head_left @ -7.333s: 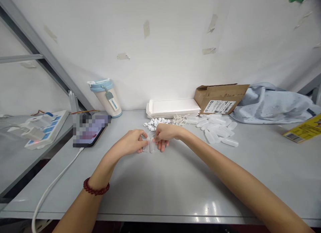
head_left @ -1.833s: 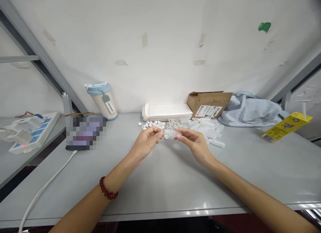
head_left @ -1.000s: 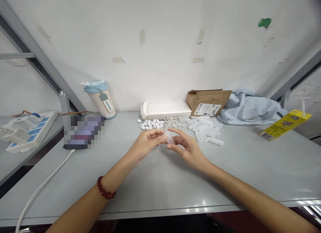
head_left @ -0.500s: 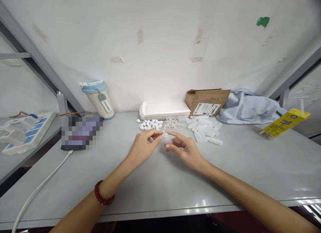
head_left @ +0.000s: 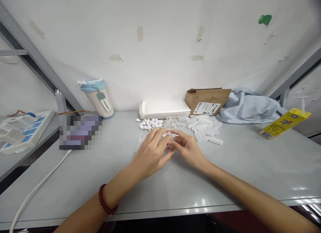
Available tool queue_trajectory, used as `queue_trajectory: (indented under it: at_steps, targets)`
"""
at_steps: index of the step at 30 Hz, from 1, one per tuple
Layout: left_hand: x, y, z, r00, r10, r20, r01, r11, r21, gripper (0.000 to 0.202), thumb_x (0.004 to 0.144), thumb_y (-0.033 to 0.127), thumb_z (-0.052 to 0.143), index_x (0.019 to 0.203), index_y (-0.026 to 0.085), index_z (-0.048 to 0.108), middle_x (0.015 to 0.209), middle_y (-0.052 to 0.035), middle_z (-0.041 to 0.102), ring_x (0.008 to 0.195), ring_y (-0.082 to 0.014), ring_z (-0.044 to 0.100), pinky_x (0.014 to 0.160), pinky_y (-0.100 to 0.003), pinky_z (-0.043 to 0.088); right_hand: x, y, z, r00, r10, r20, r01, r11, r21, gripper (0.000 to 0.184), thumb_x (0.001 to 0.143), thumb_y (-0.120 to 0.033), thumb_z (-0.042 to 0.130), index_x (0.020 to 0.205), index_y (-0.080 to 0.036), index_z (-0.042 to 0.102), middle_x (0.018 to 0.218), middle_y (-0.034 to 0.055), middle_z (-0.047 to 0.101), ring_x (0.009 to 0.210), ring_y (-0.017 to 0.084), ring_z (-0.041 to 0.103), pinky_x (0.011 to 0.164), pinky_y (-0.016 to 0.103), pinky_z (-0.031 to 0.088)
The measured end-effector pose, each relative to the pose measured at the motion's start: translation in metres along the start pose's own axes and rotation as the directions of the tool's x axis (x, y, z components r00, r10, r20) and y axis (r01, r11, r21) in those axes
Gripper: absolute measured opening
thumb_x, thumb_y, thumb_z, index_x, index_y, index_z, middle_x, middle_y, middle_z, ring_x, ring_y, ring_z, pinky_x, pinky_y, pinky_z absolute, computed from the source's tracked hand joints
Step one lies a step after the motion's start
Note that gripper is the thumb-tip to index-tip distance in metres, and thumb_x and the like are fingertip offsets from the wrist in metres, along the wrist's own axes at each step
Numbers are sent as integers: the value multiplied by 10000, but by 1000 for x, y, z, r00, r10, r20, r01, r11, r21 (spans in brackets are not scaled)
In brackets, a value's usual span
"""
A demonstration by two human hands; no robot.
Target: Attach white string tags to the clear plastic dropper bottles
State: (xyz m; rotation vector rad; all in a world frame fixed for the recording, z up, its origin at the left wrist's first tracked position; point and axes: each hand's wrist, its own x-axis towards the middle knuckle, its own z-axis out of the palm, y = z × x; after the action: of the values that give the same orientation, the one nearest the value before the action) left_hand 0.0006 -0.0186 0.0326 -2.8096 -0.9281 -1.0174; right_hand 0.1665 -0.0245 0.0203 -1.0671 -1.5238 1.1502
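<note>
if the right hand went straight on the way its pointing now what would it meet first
Most likely the left hand: its fingers lie just ahead of the right hand. The two look very close, perhaps touching, but one view leaves the depth unclear.

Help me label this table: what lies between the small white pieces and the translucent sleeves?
Tangled pale cords lie between the white pieces and sleeves in the head view.

White pieces (head_left: pixel 149 124), translucent whitish tubes (head_left: pixel 207 128)
</note>
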Motion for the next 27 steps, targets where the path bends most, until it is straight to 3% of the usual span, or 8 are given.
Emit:
queue_trajectory:
  at_steps: [8, 16, 21, 27]
  targets:
    - [-3, 0, 5, 996, -86, 5, 86, 994, 74, 342, 835, 163, 516, 1176, 156, 493, 1218, -137, 505, 1157, -294, 413, 930, -472, 430, -1, 4, 5, 998, 54, 43, -56, 996, 64, 415, 807, -315, 577, 1183, -145, 538, 729, 27, 667, 658, 157, 611, 660, 318, 503]
    - [2, -10, -3, 975, -191, 113, 200, 977, -74, 354, 768, 161, 576, 1118, 163, 524, 1095, -81, 600, 1072, -260, 459, 892, -421, 454, 1, 5, 1, 991, 40, 124, -21, 987, -157, 416, 839, -306, 540, 1232, -168, 542, 764, 18, 663, 677, 147, 600, 623, 273, 475]
    - [0, -22, -21, 926, -250, 284, 293, 949, -120, 455, 750, 217, 595, 1194, 184, 505, 1153, -66, 592, 1115, -260, 451, 918, -407, 438, 2, 1, 0, 997, -5, 80, 31, 948, -315, 324, 832, -248, 541, 1137, -162, 609, 952, 58, 677, 882, 176, 608, 693, 284, 471]
    - [-4, -33, -32, 831, -356, 429, 412, 910, -44, 467, 727, 271, 586, 1187, 210, 535, 1153, -59, 594, 1145, -274, 477, 895, -387, 456, 2, -1, -1, 996, -13, 86, 44, 929, -367, 204, 831, -224, 537, 989, -180, 659, 966, 57, 683, 880, 173, 617, 702, 293, 470]
